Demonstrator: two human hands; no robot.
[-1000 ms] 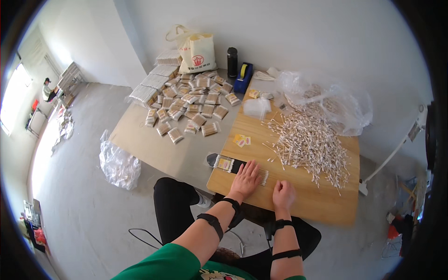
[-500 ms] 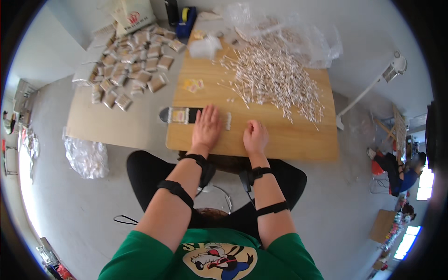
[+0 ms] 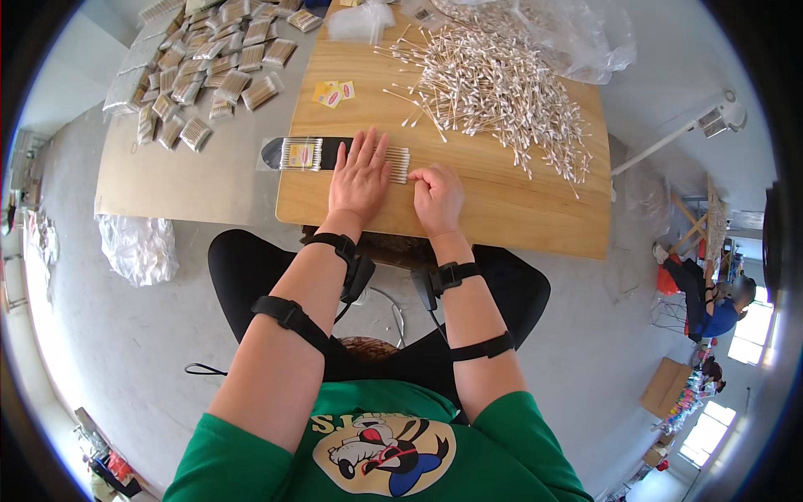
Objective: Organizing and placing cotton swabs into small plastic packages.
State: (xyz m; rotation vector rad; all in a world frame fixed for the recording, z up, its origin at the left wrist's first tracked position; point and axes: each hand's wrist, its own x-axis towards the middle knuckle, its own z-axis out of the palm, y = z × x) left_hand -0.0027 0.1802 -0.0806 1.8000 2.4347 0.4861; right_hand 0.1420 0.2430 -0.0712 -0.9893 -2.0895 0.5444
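Note:
My left hand (image 3: 360, 180) lies flat, fingers stretched and slightly apart, over a row of cotton swabs (image 3: 401, 157) and the right part of a black strip (image 3: 330, 151). The row's white tips stick out to its right. At the strip's left end is a clear packet (image 3: 301, 154) of swabs with a yellow card in it. My right hand (image 3: 437, 199) is curled closed just right of the row, its index finger close to the swab tips. Whether it touches them, or holds anything inside, I cannot tell.
A big heap of loose cotton swabs (image 3: 502, 100) covers the back right of the wooden table (image 3: 535, 226), beside clear plastic bags (image 3: 585, 42). Small yellow cards (image 3: 329, 94) lie behind the strip. Many filled packets (image 3: 226, 84) lie on the grey table at left. A white stand (image 3: 669, 146) rises at right.
My right hand has come left and forward to the end of the swab row. The left hand stays flat on it, its fingers a little more spread. The whole view has shifted.

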